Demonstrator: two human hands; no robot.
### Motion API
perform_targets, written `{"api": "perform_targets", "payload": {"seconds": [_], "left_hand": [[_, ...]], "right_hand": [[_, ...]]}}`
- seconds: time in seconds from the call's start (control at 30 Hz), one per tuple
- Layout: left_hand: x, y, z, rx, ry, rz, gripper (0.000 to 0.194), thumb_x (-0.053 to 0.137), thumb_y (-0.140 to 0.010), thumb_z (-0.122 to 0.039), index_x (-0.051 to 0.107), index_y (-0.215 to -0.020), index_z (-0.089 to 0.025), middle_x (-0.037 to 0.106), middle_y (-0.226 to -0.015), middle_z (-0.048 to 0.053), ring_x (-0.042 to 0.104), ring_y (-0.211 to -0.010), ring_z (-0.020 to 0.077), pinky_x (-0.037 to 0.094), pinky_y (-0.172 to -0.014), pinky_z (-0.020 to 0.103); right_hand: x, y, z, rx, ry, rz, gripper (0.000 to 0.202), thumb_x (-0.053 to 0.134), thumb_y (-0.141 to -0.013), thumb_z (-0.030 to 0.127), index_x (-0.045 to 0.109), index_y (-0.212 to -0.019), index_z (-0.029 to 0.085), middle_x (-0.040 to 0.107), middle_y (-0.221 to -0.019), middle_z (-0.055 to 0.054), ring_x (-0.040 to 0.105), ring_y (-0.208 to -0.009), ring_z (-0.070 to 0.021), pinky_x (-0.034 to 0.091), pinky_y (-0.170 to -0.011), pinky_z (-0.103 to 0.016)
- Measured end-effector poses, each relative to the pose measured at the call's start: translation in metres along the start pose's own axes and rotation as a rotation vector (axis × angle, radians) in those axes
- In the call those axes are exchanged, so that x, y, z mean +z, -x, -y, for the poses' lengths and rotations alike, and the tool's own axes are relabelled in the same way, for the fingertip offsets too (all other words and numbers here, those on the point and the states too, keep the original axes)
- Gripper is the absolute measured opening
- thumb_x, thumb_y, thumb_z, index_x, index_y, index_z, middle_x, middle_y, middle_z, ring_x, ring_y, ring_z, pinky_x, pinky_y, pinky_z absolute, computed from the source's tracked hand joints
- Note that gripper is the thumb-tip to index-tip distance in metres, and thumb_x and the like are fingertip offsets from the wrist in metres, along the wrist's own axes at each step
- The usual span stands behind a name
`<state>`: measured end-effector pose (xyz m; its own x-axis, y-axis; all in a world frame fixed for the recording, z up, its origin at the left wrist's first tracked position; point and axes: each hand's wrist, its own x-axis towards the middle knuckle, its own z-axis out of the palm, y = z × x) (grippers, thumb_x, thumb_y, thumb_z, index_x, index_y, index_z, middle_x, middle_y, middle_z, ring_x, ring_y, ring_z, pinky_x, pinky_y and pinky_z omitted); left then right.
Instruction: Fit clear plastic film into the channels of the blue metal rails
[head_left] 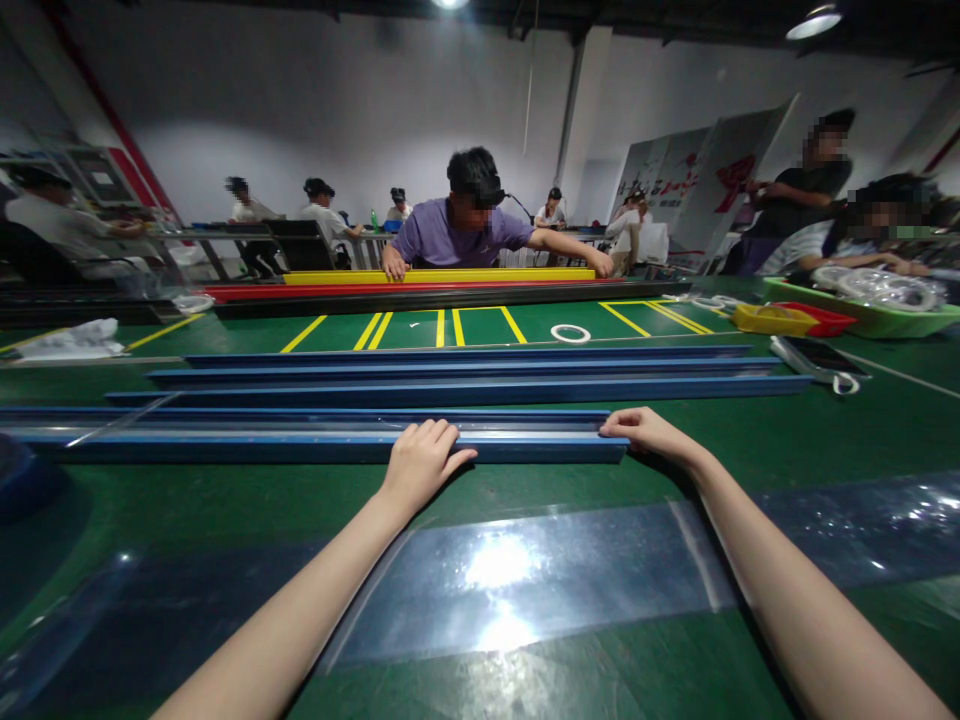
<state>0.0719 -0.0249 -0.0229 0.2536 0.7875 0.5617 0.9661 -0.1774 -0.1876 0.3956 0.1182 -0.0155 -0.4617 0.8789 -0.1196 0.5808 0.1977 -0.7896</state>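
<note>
A long blue channel (300, 452) lies across the green table in front of me, with a shiny clear strip (517, 433) showing along its inside. My left hand (424, 460) grips its near wall, fingers curled over the top and thumb stretched to the right. At the channel's right end, my right hand (643, 430) has thumb and fingers pressed together in a pinch. What lies between those fingertips is too small to make out. Several more blue channels (465, 388) lie parallel just beyond. Nearer to me, a wide clear plastic sheet (585, 570) is spread flat, reflecting the lamps.
Opposite, a co-worker (465, 225) leans over yellow (450, 276), red (360, 291) and black bars (465, 296). A white ring (570, 333) lies on the green table (750, 440). At right are a phone (821, 358), a yellow tray (772, 319) and a green bin (892, 318).
</note>
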Motion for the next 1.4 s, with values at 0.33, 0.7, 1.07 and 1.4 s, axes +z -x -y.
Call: {"api": "perform_targets", "payload": {"seconds": [0.33, 0.7, 1.07, 1.4], "left_hand": [[0.0002, -0.0003, -0.0007, 0.008, -0.01, 0.018, 0.038, 0.036, -0.086, -0.047, 0.055, -0.073, -0.017, 0.059, -0.069, 0.004, 0.051, -0.068, 0.0171, 0.03, -0.061, 0.029], [-0.0004, -0.0004, -0.0003, 0.014, -0.013, 0.015, 0.038, 0.035, -0.086, -0.047, 0.055, -0.073, -0.017, 0.059, -0.07, 0.004, 0.051, -0.068, 0.0173, 0.03, -0.061, 0.029], [0.0, -0.0005, -0.0005, 0.012, -0.023, 0.028, 0.039, 0.033, -0.086, -0.048, 0.055, -0.073, -0.018, 0.06, -0.07, 0.004, 0.052, -0.068, 0.0172, 0.03, -0.061, 0.029], [-0.0002, -0.001, -0.0011, 0.01, -0.033, 0.035, 0.039, 0.034, -0.086, -0.048, 0.055, -0.073, -0.018, 0.06, -0.071, 0.004, 0.052, -0.069, 0.0175, 0.031, -0.062, 0.029]], "right_hand": [[0.0001, 0.0007, 0.0009, -0.017, -0.029, -0.006, 0.032, 0.061, -0.062, 0.046, 0.06, -0.065, 0.015, 0.045, -0.046, 0.003, 0.036, -0.041, -0.0067, 0.026, -0.042, -0.023], [-0.0009, 0.0033, 0.0018, 0.004, -0.05, -0.001, 0.033, 0.06, -0.062, 0.046, 0.06, -0.07, 0.014, 0.045, -0.046, 0.003, 0.036, -0.039, -0.0063, 0.025, -0.041, -0.022], [-0.0007, -0.0003, -0.0028, -0.032, -0.041, 0.004, 0.031, 0.06, -0.063, 0.045, 0.061, -0.069, 0.014, 0.052, -0.05, 0.001, 0.037, -0.04, -0.0063, 0.026, -0.041, -0.022], [-0.001, -0.0006, -0.0031, -0.023, -0.02, 0.002, 0.03, 0.059, -0.064, 0.044, 0.06, -0.068, 0.014, 0.048, -0.046, 0.003, 0.038, -0.04, -0.0068, 0.026, -0.041, -0.022]]}}
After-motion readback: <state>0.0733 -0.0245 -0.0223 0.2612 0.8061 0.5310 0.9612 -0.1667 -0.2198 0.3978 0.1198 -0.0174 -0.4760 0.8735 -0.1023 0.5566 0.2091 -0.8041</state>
